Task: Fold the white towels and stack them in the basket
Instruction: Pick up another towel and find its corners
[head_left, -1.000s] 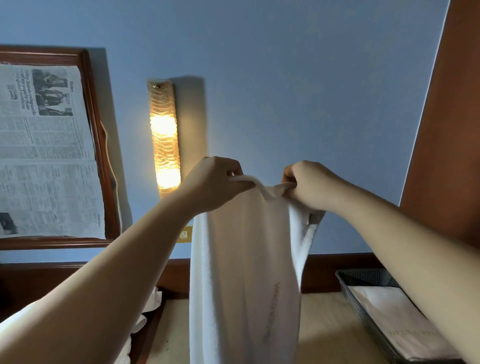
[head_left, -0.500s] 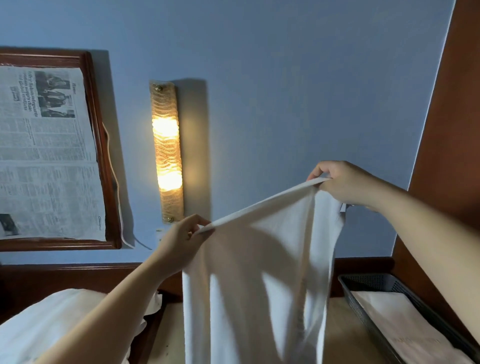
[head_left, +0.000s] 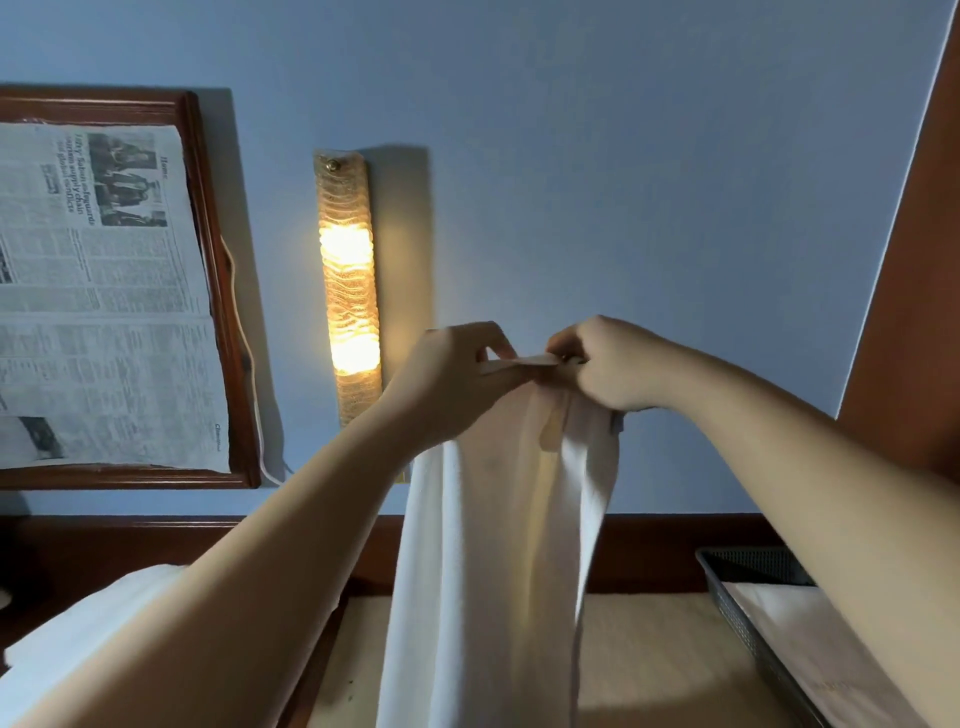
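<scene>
A white towel hangs lengthwise in front of me, doubled over so its two halves fall side by side. My left hand and my right hand are raised close together and both pinch its top edge. At the lower right stands a dark mesh basket with a folded white towel lying flat inside. More white towels lie in a pile at the lower left, partly behind my left forearm.
Below the hanging towel is a light wooden tabletop. On the blue wall a lit lamp glows, with a framed newspaper to its left. A brown wooden panel runs up the right side.
Half a second ago my hands were spread apart, the left one lower, stretching the towel's edge. They have come together again at the top, and the towel hangs doubled.
</scene>
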